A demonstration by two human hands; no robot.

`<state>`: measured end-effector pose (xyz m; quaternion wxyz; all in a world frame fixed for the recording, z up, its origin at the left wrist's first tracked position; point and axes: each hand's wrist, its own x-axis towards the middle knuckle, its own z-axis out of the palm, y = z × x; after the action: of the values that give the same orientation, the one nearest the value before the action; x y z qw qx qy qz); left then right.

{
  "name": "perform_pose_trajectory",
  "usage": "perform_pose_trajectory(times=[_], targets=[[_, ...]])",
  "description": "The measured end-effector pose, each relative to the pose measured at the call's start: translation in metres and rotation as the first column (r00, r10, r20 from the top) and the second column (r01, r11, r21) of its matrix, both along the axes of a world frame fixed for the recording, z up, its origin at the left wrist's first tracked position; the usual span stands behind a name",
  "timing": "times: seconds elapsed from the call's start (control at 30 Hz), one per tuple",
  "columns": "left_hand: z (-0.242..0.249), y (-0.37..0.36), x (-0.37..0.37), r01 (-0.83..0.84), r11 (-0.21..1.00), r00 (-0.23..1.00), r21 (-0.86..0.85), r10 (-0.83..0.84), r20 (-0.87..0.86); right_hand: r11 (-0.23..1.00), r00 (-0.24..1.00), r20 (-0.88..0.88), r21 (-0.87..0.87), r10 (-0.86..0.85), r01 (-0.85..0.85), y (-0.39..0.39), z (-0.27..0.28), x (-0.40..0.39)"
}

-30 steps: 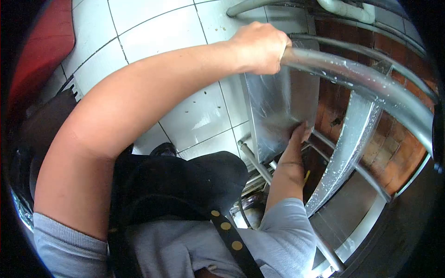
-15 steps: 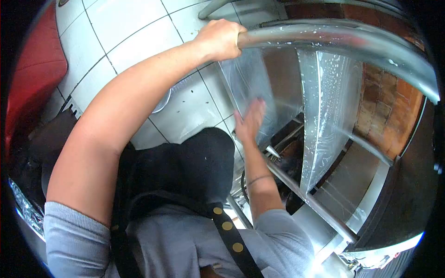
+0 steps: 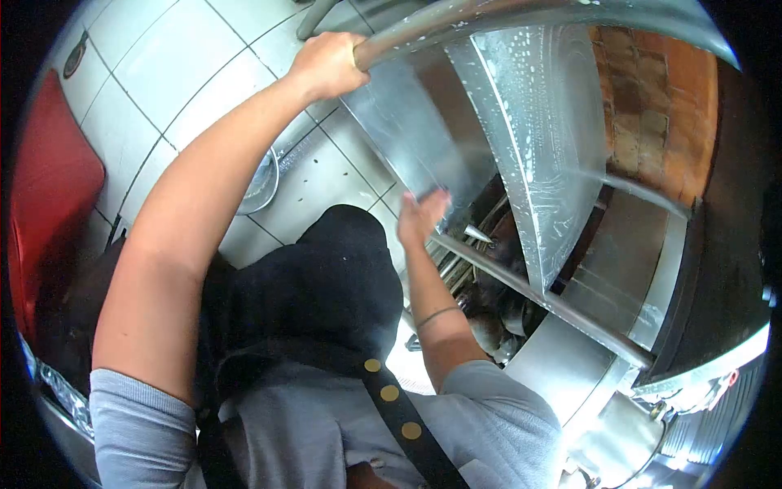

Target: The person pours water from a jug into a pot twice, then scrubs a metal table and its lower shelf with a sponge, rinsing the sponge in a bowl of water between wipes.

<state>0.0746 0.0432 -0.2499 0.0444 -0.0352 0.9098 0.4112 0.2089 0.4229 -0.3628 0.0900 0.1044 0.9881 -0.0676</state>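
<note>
My left hand (image 3: 330,67) is closed around the end of a thick metal tube (image 3: 472,20) that arcs across the top of the view, wet and dotted with white suds. Lower down, my right hand (image 3: 422,213) lies against the near edge of a flat metal panel (image 3: 415,122). Its thumb stands apart from its extended fingers, and the fingertips are slightly blurred. I see nothing held in it. To the right, a slanted metal sheet (image 3: 533,122) carries streaks of foam and droplets.
A thinner metal bar (image 3: 538,297) runs below the sheet, with dark clutter beneath it. A round clear-looking container (image 3: 262,186) rests on the white tiled floor (image 3: 216,85) beside my left arm. Red upholstery-like material (image 3: 53,187) is at the left. Reddish-brown tiles (image 3: 652,106) show at the right.
The view has shifted, so the tube and sheet appear farther left and higher. My right hand has slid lower along the panel toward its near edge. My left hand keeps its hold.
</note>
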Motion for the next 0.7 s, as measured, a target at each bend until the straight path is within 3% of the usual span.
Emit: perform_pose_trajectory(times=[0.03, 0.07, 0.13, 0.17, 0.23, 0.27, 0.37, 0.43, 0.47, 0.5, 0.53, 0.57, 0.63, 0.67, 0.7], targets=[[-0.004, 0.0, 0.0, -0.008, 1.0, 1.0, -0.005, 0.008, -0.013, 0.962, 0.962, 0.012, 0.003, -0.271, 0.271, 0.023, 0.0, 0.005], [-0.008, 0.003, 0.001, -0.007, 1.0, 1.0, -0.003, 0.007, -0.022, 0.955, 0.955, 0.007, 0.01, -0.297, 0.297, 0.039, -0.001, -0.007], [-0.008, 0.003, 0.0, 0.008, 0.999, 1.0, 0.032, -0.008, -0.02, 0.79, 0.79, 0.094, -0.044, -0.606, 0.611, 0.061, -0.003, -0.053], [-0.006, 0.003, 0.002, 0.004, 0.999, 1.0, 0.035, -0.004, 0.004, 0.783, 0.784, 0.084, -0.045, -0.615, 0.62, 0.057, -0.003, -0.048], [0.002, 0.002, 0.002, -0.013, 1.0, 0.999, 0.002, 0.013, 0.03, 0.934, 0.934, 0.046, 0.064, -0.355, 0.352, 0.02, -0.015, -0.029], [0.002, 0.001, 0.001, -0.012, 1.0, 0.999, 0.003, 0.012, 0.029, 0.95, 0.947, 0.09, 0.077, -0.309, 0.303, 0.01, -0.009, -0.006], [-0.002, 0.005, 0.007, -0.007, 0.999, 0.999, 0.033, 0.006, 0.036, 0.896, 0.901, -0.026, 0.097, -0.433, 0.434, 0.05, -0.015, -0.024], [-0.003, 0.004, 0.002, -0.042, 0.999, 0.999, 0.011, 0.042, 0.006, 0.752, 0.753, 0.016, 0.067, -0.658, 0.655, 0.061, -0.005, -0.086], [-0.002, 0.002, 0.001, -0.051, 0.999, 0.999, 0.007, 0.051, 0.007, 0.758, 0.759, 0.019, 0.066, -0.651, 0.649, 0.042, -0.004, -0.103], [0.0, 0.003, 0.002, -0.039, 0.999, 0.999, 0.023, 0.039, 0.01, 0.91, 0.911, 0.043, 0.089, -0.41, 0.405, 0.014, 0.005, -0.112], [-0.001, 0.003, 0.003, -0.028, 0.999, 1.0, 0.037, 0.028, 0.012, 0.987, 0.988, 0.074, 0.101, -0.135, 0.127, -0.007, 0.006, -0.114], [-0.005, 0.003, 0.003, -0.023, 0.999, 1.0, 0.042, 0.022, 0.004, 0.987, 0.988, 0.081, 0.102, -0.13, 0.122, -0.021, 0.0, -0.097], [-0.014, 0.009, 0.007, -0.027, 0.998, 1.0, 0.051, 0.027, 0.002, 0.962, 0.967, -0.062, 0.128, 0.249, -0.24, -0.039, 0.0, -0.042], [-0.014, 0.004, 0.002, -0.045, 0.998, 0.999, 0.051, 0.046, -0.025, 0.96, 0.962, -0.075, 0.122, 0.263, -0.253, -0.025, -0.004, -0.036], [-0.007, 0.003, 0.004, -0.055, 0.996, 0.998, 0.063, 0.055, 0.001, 0.983, 0.987, -0.1, 0.144, 0.128, -0.113, 0.012, -0.018, -0.021]])
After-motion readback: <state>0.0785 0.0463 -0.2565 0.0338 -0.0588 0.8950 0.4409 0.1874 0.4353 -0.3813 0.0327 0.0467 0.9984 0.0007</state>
